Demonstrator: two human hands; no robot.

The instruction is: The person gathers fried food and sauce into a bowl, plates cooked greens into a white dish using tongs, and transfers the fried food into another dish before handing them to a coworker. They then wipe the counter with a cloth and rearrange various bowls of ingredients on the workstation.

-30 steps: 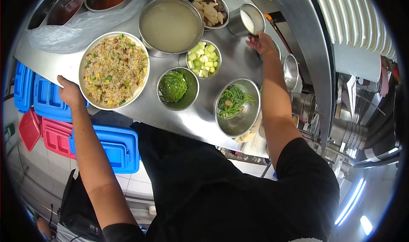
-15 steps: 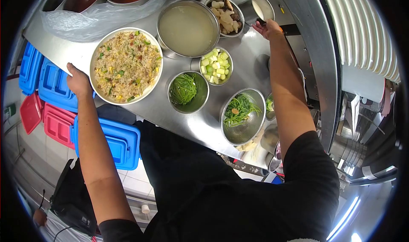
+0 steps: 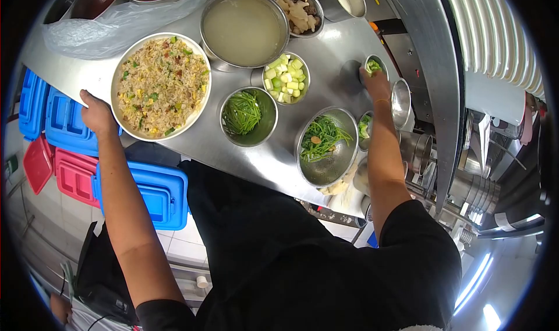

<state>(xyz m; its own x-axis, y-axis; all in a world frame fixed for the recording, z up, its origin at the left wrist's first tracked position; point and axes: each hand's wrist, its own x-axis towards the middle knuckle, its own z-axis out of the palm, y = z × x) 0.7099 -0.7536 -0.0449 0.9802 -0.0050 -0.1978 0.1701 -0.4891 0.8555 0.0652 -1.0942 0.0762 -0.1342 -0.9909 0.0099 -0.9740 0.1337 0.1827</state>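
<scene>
Rice (image 3: 160,86) in plate (image 3: 200,111), L on counter (image 3: 326,63), L hand (image 3: 98,115) beside it — pot (image 3: 220,65) to R, veg bowl (image 3: 257,76) before pot; R hand (image 3: 377,87) at sm. bowl (image 3: 383,64), well R

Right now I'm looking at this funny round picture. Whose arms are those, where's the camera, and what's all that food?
There is no robot here, just a person with two bare hands. The camera is worn on their head, looking forward and down, so you see nearly what they see.

On the shiny metal table are a round white plate of fried rice, a big round metal pot of cloudy liquid and round metal bowls of vegetables.

The left hand is beside the plate; I can't tell if it touches. The right hand is at a small round metal bowl with green pieces. Its fingers are partly hidden, so I can't say whether it holds anything.
</scene>
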